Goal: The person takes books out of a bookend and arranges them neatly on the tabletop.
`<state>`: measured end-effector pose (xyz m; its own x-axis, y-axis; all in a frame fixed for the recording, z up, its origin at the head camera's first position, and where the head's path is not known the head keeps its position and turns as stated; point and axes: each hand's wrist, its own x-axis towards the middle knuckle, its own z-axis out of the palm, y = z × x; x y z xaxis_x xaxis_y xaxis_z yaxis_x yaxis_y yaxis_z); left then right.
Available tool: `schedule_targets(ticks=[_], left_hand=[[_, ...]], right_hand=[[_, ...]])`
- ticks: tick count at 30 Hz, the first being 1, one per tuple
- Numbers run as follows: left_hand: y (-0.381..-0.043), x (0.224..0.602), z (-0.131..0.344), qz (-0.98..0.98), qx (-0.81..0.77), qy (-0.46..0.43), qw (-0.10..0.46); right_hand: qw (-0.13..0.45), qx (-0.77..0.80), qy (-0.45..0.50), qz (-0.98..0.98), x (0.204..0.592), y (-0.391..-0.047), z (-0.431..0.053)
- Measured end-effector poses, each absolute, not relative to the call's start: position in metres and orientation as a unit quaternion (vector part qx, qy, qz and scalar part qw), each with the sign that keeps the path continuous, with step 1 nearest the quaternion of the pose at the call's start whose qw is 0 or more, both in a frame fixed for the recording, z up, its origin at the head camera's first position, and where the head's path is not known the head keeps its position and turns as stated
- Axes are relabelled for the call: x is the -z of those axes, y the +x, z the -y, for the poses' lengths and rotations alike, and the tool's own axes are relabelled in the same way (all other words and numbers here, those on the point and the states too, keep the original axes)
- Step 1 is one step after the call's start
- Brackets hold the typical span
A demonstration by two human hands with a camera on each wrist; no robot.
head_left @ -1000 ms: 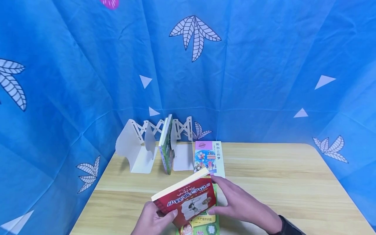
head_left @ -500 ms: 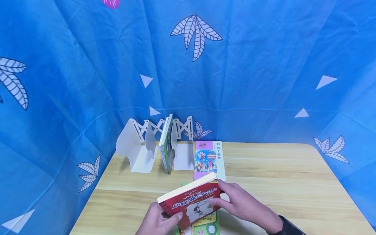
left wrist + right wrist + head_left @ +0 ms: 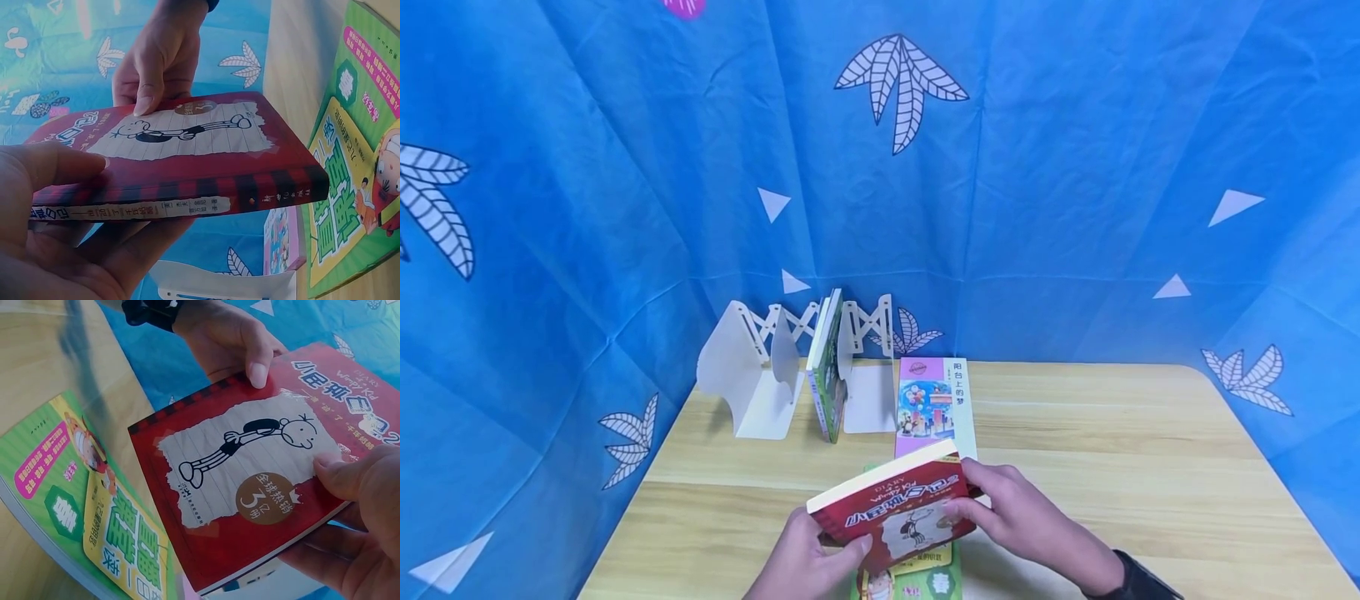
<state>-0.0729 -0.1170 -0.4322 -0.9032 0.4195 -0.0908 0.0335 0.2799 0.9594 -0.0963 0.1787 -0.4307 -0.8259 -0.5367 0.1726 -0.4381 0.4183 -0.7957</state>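
Both hands hold a red paperback book [image 3: 895, 500], its cover facing up and its page edges turned away from the body. My left hand [image 3: 805, 558] grips the spine side, thumb on the cover and fingers underneath, as the left wrist view shows. On the opposite long edge, my right hand [image 3: 1011, 510] pinches the book with its thumb on the cartoon cover [image 3: 250, 444] and its fingers below. Beneath the held book, a green book [image 3: 936, 577] lies flat on the table, partly covered in the head view.
A white expandable bookend rack [image 3: 767, 408] stands at the back left, with thin green-covered books [image 3: 826, 367] upright in it. Right of the rack lies a pink and white book [image 3: 934, 408]. Blue patterned cloth [image 3: 1060, 167] hangs behind the wooden table [image 3: 1112, 442].
The red book has moved a little to the right with both hands. My right thumb has shifted from near its lower corner onto the cover at the right edge.
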Motion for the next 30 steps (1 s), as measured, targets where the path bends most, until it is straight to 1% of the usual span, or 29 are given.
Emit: schedule_targets(ticks=[8, 12, 15, 22, 26, 30], left_hand=[[-0.079, 0.429, 0.115, -0.797, -0.566, 0.123, 0.174], [-0.081, 0.427, 0.116, -0.802, -0.563, 0.116, 0.162], [-0.082, 0.426, 0.118, -0.796, -0.576, 0.108, 0.148], [-0.084, 0.424, 0.12, -0.805, -0.576, 0.105, 0.1], [-0.083, 0.421, 0.123, -0.81, -0.575, 0.103, 0.051], [-0.083, 0.421, 0.127, -0.822, -0.554, 0.13, -0.024]], right_hand=[[-0.037, 0.428, -0.315, -0.846, 0.432, -0.095, -0.181], [-0.085, 0.424, -0.332, -0.838, 0.434, -0.095, -0.183], [-0.104, 0.428, -0.334, -0.833, 0.434, -0.096, -0.184], [-0.095, 0.429, -0.302, -0.846, 0.428, -0.097, -0.19], [-0.115, 0.427, -0.294, -0.847, 0.424, -0.099, -0.193], [-0.122, 0.431, -0.288, -0.846, 0.418, -0.1, -0.196]])
